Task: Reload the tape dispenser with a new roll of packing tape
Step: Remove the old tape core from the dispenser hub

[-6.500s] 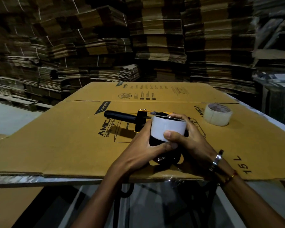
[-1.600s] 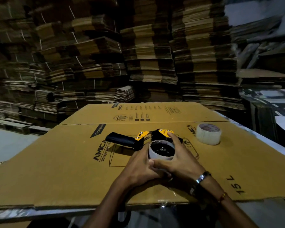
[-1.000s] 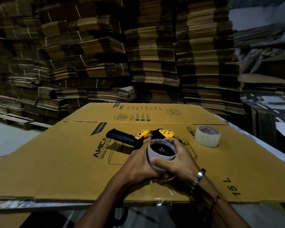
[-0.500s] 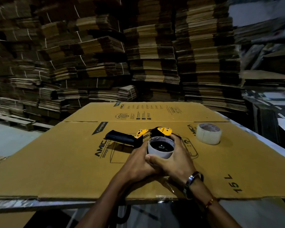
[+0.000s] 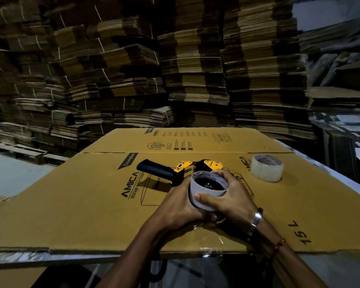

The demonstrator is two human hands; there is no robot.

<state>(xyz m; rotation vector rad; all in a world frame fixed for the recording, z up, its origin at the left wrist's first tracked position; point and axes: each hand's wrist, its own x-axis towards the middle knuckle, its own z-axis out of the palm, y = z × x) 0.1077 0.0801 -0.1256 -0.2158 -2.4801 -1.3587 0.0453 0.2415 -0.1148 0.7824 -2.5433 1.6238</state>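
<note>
Already I'm holding the new roll (image 5: pixel 208 196) on the dispenser (image 5: pixel 181 172) hub, right hand (image 5: pixel 230 196) curling round it, left hand (image 5: pixel 178 206) cupping its side; seating looks near done, threading remaining. A second roll (image 5: pixel 267 168) is sitting well apart on the cardboard sheet (image 5: pixel 92 204), blocking nothing.

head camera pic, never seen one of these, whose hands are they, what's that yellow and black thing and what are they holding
The picture comes from a camera worn on a person's head, looking forward and down, so the two arms entering from below are the wearer's own. The left hand and right hand both grip a white roll of packing tape that sits on a yellow and black tape dispenser, whose black handle points left. It all rests on a flattened cardboard box used as a work surface. A second tape roll stands apart at the right. Behind are tall stacks of flat cardboard.
</note>
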